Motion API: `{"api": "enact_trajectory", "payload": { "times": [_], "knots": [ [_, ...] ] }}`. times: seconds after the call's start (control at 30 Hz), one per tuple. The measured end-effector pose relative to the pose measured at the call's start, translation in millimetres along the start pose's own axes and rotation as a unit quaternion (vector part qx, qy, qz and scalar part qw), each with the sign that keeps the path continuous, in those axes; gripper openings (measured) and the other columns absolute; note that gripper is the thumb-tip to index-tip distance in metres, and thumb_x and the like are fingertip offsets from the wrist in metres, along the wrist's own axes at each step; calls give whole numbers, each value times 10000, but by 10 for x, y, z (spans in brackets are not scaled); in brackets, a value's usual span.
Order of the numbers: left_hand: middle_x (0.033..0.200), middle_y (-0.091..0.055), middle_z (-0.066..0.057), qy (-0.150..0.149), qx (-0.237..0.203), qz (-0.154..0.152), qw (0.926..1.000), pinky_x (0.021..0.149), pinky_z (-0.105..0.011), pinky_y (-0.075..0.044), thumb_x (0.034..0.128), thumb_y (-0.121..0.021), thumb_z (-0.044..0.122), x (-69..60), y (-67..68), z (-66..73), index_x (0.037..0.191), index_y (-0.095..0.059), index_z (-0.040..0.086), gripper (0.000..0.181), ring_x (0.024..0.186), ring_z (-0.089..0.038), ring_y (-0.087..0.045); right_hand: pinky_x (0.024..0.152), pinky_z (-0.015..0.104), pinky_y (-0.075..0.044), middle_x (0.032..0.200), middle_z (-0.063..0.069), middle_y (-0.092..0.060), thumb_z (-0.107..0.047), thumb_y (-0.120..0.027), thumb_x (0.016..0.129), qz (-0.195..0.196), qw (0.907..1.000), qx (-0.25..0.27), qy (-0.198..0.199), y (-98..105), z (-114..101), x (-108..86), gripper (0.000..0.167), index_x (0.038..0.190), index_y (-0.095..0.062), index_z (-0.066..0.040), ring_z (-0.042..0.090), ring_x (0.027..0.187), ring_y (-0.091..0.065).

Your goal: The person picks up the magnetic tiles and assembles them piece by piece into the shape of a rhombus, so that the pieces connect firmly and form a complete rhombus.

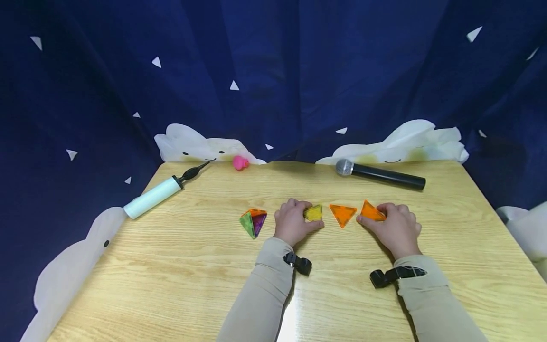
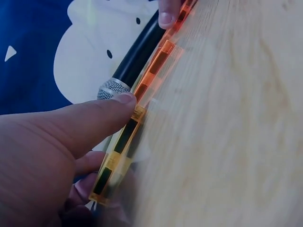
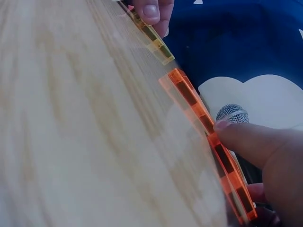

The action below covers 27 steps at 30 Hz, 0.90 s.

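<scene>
My left hand pinches a translucent yellow magnetic tile between thumb and fingers, low at the tabletop. To its right lies an orange triangular magnetic tile, flat with one corner toward me. My right hand grips a second orange triangular tile by its sides, thumb at the near left corner. In the right wrist view, the thumb touches the edge of that held orange tile. Left of both hands stands a small pointed shape of green, orange and purple tiles.
At the back right lies a black microphone with a silver head. A pale blue hand pump rests at the left edge, and a small pink toy sits at the back. Blue curtain with white cloud cutouts borders the wooden table.
</scene>
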<state>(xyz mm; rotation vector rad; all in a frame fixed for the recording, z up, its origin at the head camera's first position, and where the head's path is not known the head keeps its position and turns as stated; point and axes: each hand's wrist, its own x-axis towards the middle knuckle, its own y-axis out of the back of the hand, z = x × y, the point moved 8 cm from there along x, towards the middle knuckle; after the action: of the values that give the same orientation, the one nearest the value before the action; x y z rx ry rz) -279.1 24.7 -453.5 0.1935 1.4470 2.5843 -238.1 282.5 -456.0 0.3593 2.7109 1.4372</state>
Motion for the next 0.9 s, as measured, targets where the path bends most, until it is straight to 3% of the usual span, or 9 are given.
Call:
{"api": "enact_trajectory", "payload": {
  "times": [0.33,0.6,0.77,0.9],
  "knots": [
    [1198,-570,-10,-33,-63,-213,9997,887,-408,-314,801,-805,526,-44,6,35,1278,-646,202,599,1045,-216,-505,845,632,-235,1193,264,-482,-605,-737,821,-231,9997,-8,32,4,-15,-8,826,1310,-551,33,467,1057,-417],
    [1226,-583,10,-158,-88,-324,9993,908,-414,-312,802,-813,502,-99,-3,42,1305,-612,238,603,1076,-210,-515,837,621,-246,1197,297,-563,-453,-791,825,-154,9993,329,42,58,13,-74,737,1299,-498,29,474,1024,-488],
    [1198,-579,23,-172,-53,-359,9992,875,-391,-307,798,-811,517,-120,-9,41,1299,-612,252,601,1051,-200,-509,837,592,-238,1222,330,-600,-424,-784,847,-309,9985,392,212,65,-2,-129,740,1335,-474,38,505,1037,-524],
    [1187,-579,27,-226,-39,-385,9990,869,-385,-307,794,-811,523,-147,-10,49,1302,-613,255,608,1044,-196,-509,789,535,-256,1129,270,-638,-432,-781,854,-383,9977,374,406,84,-10,-182,723,1335,-497,28,463,990,-558]
  ]
}}
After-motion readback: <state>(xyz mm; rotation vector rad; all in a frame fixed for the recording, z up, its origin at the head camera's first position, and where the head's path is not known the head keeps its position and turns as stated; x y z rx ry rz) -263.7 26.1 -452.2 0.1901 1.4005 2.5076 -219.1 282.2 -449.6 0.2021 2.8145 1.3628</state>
